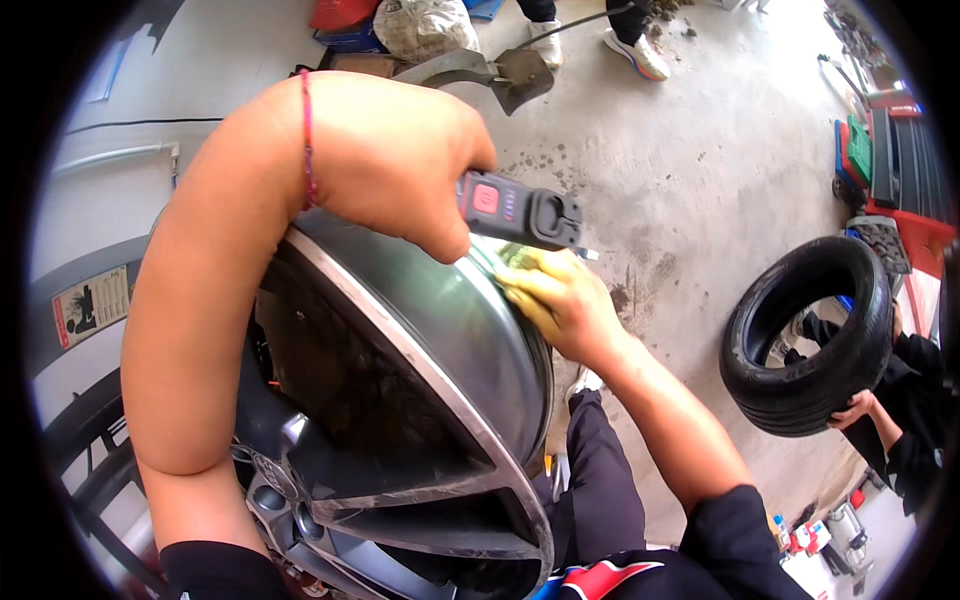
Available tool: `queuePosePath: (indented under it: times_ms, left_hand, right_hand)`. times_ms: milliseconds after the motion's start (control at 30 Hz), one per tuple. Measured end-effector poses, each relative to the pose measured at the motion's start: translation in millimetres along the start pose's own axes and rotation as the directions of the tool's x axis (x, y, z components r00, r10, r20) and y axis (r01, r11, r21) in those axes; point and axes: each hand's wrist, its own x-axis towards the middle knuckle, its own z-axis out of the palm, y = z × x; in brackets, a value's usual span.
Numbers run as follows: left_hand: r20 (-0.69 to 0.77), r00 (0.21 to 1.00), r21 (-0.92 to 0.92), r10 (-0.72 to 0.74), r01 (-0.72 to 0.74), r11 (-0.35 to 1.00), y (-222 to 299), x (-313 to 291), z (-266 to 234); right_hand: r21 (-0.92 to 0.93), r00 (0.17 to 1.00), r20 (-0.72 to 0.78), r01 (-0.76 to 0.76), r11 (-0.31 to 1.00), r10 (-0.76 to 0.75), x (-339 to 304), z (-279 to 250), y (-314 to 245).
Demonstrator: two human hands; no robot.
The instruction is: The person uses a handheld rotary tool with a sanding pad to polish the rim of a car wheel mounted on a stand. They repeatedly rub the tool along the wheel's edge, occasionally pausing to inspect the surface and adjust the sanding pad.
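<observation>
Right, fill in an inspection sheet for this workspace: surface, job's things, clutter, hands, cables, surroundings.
Surface: grey floor with dark stains.
Job's things: spoked wheel rim, no tyre on it; dark handheld device with a red button.
Clutter: pale sack and grey scoop-like tool beyond the rim.
Hands: left hand grips the device; right hand reaches the rim's outer edge, its grip unclear.
Cables: thin black line, apparently a cable, along the wall.
Surroundings: another person's hand on a black tyre.

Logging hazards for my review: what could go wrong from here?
The left hand holds a handheld light close over the alloy wheel; if dropped, it might scratch the metal. The right hand's fingers are at the wheel's edge, so a sudden shift could scrape them.
</observation>
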Motion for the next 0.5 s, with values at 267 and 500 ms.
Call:
queuePosePath:
  times_ms: [267, 500]
  left_hand:
    - [0.000, 1.000, 0.035, -0.018, 0.018, 0.999, -4.3, -0.3, 0.3]
    - [0.001, 1.000, 0.038, 0.001, -0.001, 0.999, -9.5, -1.0, 4.9]
  right_hand:
    - [-0.013, 0.999, -0.010, -0.036, 0.999, 0.036, -4.2, -1.6, -8.4]
    - [0.020, 0.996, -0.019, -0.091, 0.996, 0.091, -18.6, 6.9, -10.1]
